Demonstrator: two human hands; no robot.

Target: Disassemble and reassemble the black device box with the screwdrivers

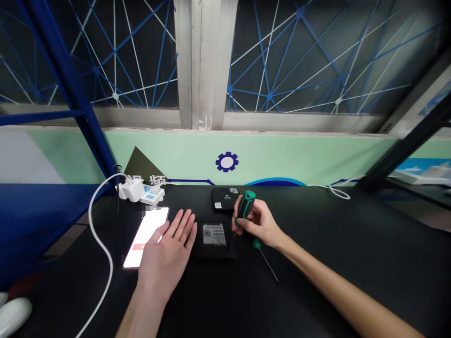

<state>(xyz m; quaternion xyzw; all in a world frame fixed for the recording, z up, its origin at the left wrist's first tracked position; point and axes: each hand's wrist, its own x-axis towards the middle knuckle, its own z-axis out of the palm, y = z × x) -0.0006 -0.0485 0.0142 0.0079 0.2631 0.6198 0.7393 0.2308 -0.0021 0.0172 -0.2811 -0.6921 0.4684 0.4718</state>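
Observation:
A green-and-black screwdriver (pixel 246 206) is gripped in my right hand (pixel 262 223), its shaft slanting down toward the right edge of a flat black device (pixel 214 253) with a white label (pixel 214 234). Whether the tip touches the device I cannot tell. My left hand (pixel 167 256) is palm up with fingers stretched out, just left of the device, and holds nothing. It partly covers a phone (pixel 150 230) with a bright white screen. Below my right hand a second screwdriver (pixel 268 263) lies on the black table, its handle partly hidden.
Behind the device lies a black box (pixel 223 198) with a small white label. A white power strip (pixel 151 195) with a plugged-in adapter (pixel 130 189) sits at the back left, its white cable (pixel 105 251) curving forward. A white object (pixel 16 314) shows at the lower left.

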